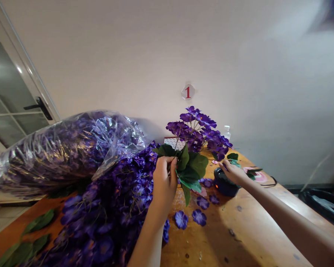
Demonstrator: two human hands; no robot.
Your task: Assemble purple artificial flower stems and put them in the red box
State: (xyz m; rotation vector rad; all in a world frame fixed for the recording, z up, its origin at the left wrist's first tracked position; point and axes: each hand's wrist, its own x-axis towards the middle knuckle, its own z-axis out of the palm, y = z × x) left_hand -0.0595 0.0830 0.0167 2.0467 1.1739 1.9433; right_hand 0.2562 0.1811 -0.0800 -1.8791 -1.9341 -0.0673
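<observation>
My left hand [164, 174] is closed around the stem of an artificial flower spray. It holds the spray upright above the table, with its purple blossoms [197, 129] fanned out at the top and green leaves [193, 167] hanging below them. My right hand [232, 172] is over a small dark round pot [225, 185] with an orange light on its side. Its fingers are pinched together at the pot's rim; what is between them is too small to make out. Green leaves [233, 158] show just behind that hand. Loose purple petals [199, 217] lie between my hands.
A heap of purple artificial flowers [111, 207] covers the wooden table [239, 237] on the left. Behind it lies a clear plastic bag [66, 148] full of them. Leaves [30, 237] lie front left. A clear bottle [227, 132] stands at the back; a black bin [325, 204] is at right.
</observation>
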